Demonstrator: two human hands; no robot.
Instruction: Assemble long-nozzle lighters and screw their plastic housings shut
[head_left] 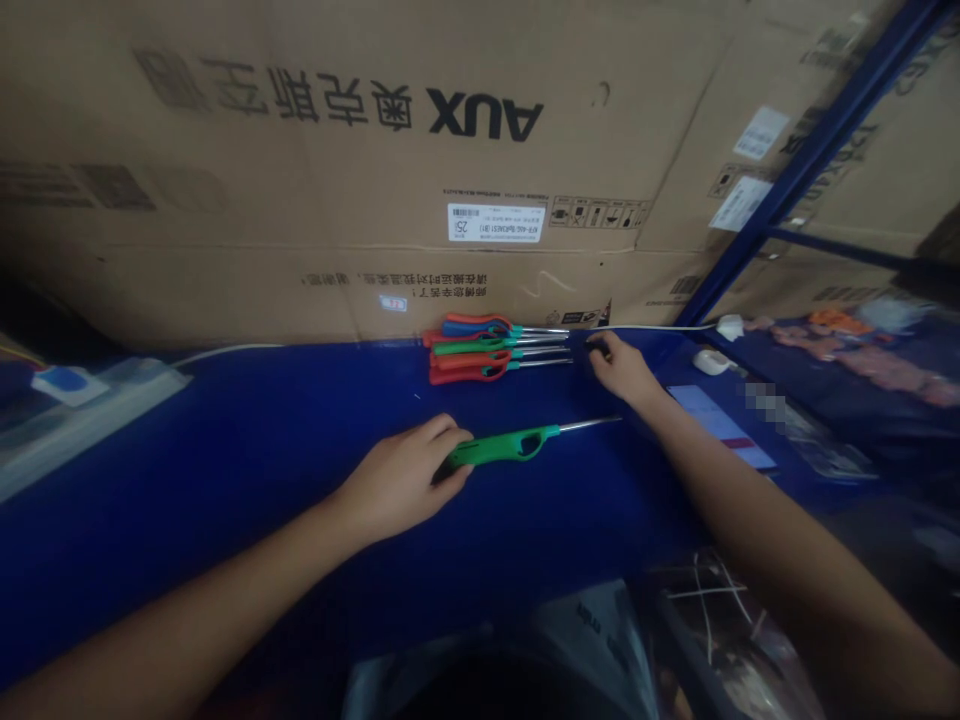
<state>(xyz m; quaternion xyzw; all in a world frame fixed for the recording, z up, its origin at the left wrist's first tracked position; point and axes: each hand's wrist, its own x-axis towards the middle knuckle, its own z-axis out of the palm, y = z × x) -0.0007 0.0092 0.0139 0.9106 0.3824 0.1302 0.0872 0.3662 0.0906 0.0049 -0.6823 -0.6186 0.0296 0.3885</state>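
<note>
My left hand [412, 475] is closed round the handle end of a green long-necked gas lighter [499, 447]. The lighter's metal tube points right, over the blue tabletop [315, 400]. Further back lies a stack of similar lighters [469, 362] with red, green and blue handles, their metal tubes also pointing right. Just right of those tube tips, my right hand [622, 368] is closed with its fingers bent. A small black object [598, 346] shows at its fingertips; its kind is too small to make out.
Large printed cardboard [337, 200] stands behind the table. A blue metal post [750, 230] rises at right. Near it lie a white-and-purple pad [720, 425] and a white rounded item [711, 362]. Clear plastic wrap [82, 425] lies at left. Plastic bags [600, 640] are below the front edge.
</note>
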